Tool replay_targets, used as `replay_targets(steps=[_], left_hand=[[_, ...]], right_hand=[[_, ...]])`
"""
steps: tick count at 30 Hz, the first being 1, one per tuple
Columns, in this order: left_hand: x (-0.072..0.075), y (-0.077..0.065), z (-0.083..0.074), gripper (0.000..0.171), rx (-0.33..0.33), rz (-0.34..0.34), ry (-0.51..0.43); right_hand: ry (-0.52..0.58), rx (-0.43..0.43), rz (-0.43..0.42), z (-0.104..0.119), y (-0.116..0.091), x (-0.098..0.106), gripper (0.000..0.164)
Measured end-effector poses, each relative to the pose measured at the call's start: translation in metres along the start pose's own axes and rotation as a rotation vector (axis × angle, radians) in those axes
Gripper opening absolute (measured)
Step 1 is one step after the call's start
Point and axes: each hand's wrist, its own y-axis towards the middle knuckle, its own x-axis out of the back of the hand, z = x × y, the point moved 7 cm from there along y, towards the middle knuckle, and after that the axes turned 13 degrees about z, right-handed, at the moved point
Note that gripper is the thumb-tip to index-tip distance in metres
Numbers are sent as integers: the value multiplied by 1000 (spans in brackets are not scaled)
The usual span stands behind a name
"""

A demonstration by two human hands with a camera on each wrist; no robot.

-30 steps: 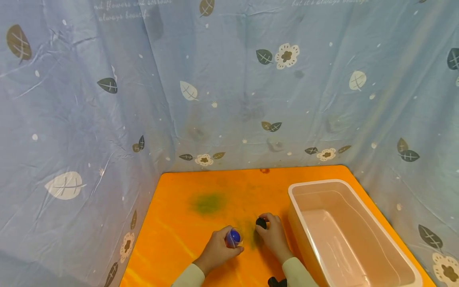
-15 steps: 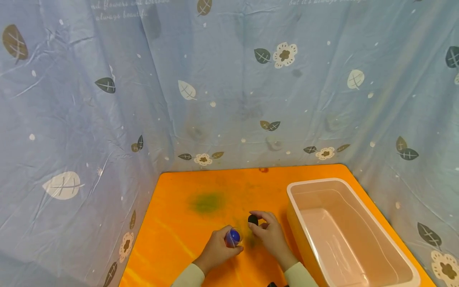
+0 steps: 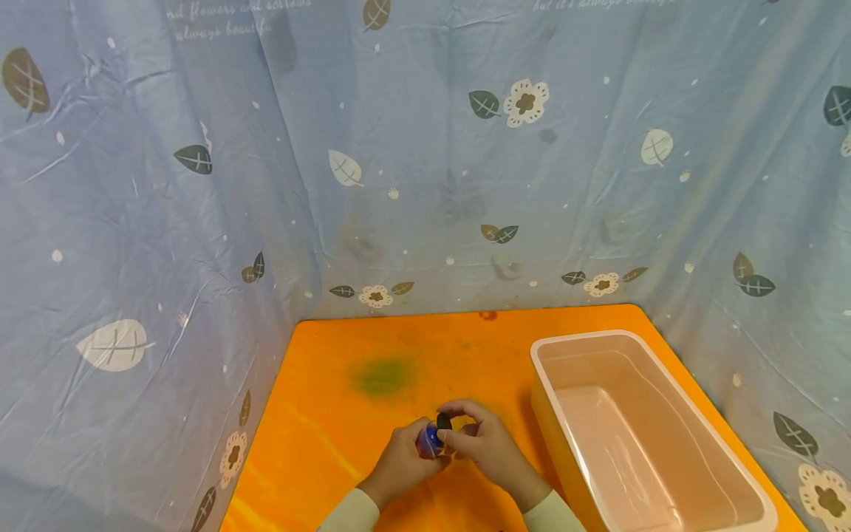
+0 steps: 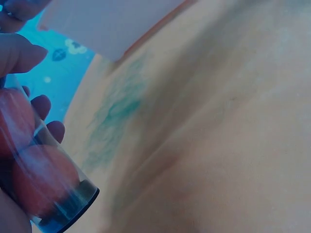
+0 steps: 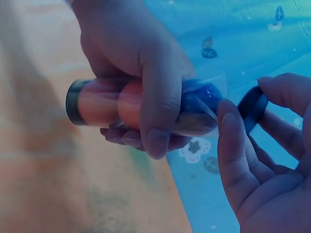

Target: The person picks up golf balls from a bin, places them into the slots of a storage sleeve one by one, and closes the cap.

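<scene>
My left hand (image 3: 401, 458) grips a clear plastic tube (image 5: 125, 99) with balls inside. Two orange-red balls (image 4: 43, 179) sit toward its black-capped end, and a blue ball (image 5: 201, 97) is at the other end, where clear film flares out. My right hand (image 3: 492, 447) pinches a loose black cap (image 5: 252, 109) between thumb and fingers. In the right wrist view the cap is tilted right beside the blue-ball end, with the thumb tip at the film. From the head view, the cap overlaps the tube's upper end. Both hands are close together over the orange tabletop (image 3: 319, 399).
A pale pink plastic tub (image 3: 552, 384) stands on the right of the tabletop, close to my right forearm. Green stains (image 3: 385, 377) mark the surface behind the hands. A blue curtain (image 3: 412, 148) printed with leaves and flowers encloses the back and sides.
My right hand has carried the black cap leftward, from beside the tub to the tube's blue-ball end. My left hand and the tube have stayed nearly in place.
</scene>
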Motion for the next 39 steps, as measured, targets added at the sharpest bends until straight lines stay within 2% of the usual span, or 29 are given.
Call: replay_targets(steps=[12, 19, 28, 32, 36, 39], left_hand=[[-6, 5, 1, 31, -31, 10, 5], [-12, 8, 2, 37, -20, 48, -15], [-19, 7, 6, 44, -9, 73, 8], [-15, 5, 5, 46, 5, 71, 51], [-4, -1, 6, 43, 26, 53, 92], [-2, -2, 8, 40, 33, 47, 109]], right_hand=[[-26, -46, 9, -5, -4, 3, 36], [-175, -50, 40, -2, -6, 3, 34], [-315, -38, 28, -2, -12, 0, 28], [-365, -24, 30, 0, -9, -2, 28], [-394, -4, 51, 3, 0, -10, 27], [-414, -4, 62, 3, 3, -12, 25]])
